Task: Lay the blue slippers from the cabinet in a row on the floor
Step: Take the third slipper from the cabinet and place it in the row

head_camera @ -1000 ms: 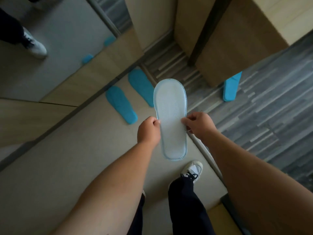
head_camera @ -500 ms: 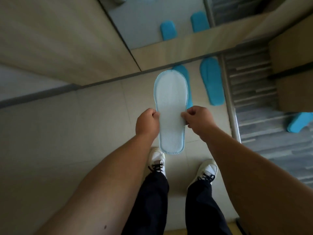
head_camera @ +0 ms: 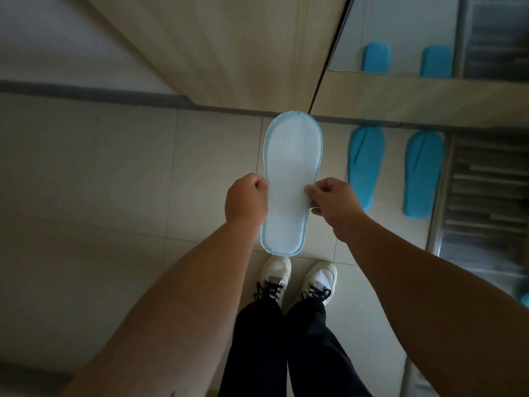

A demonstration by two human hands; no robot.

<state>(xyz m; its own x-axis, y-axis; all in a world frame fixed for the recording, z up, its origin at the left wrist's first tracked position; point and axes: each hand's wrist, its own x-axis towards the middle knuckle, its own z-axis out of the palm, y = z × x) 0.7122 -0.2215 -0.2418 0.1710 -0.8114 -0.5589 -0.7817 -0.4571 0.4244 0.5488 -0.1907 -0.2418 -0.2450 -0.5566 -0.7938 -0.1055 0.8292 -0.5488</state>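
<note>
We are finding no readable text, label, brand, number or sign on anything in view here.

White sneakers (head_camera: 297, 279), mirror (head_camera: 400, 32), tiled floor (head_camera: 114, 181)

The scene is being viewed by a single head-worn camera, looking steeply down and forward from close above the hands; the tiled floor (head_camera: 86, 167) is being seen beneath.

Bare forearms, dark trousers (head_camera: 289, 348), perhaps black, and white sneakers (head_camera: 297, 277) with black laces.
</note>
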